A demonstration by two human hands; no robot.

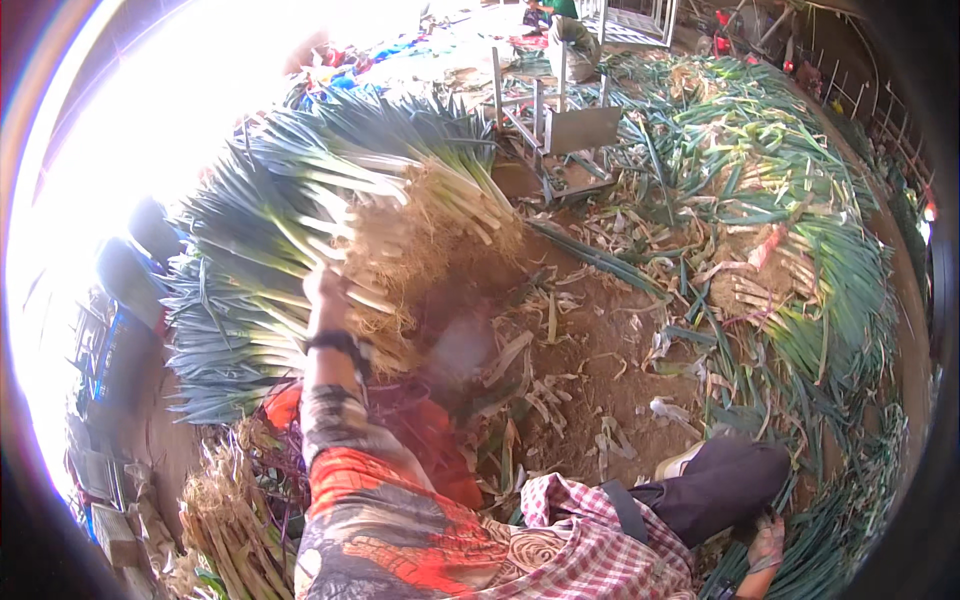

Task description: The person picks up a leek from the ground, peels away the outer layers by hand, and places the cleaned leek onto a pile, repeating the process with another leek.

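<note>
My left hand (325, 288) reaches out to a big pile of leeks (265, 225), its fingers closed round the white stalk of one leek. The pile's dark green leaves point left, and its tan, dirt-covered roots (445, 215) face right. A dark band circles my left wrist, below a red, black and cream patterned sleeve (390, 490). My right hand (768, 543) is low at the right, beside my dark trouser leg and next to green leek leaves (845, 545). Its fingers are too indistinct to show whether they hold anything.
Loose peelings lie over the brown dirt floor (590, 400). A metal frame stool (580, 130) stands beyond the leeks. More leeks (800, 275), one bundle with a reddish tie, cover the right side. Dry trimmed stalks (225, 510) are at lower left; a stuffed sack (573, 50) stands far back.
</note>
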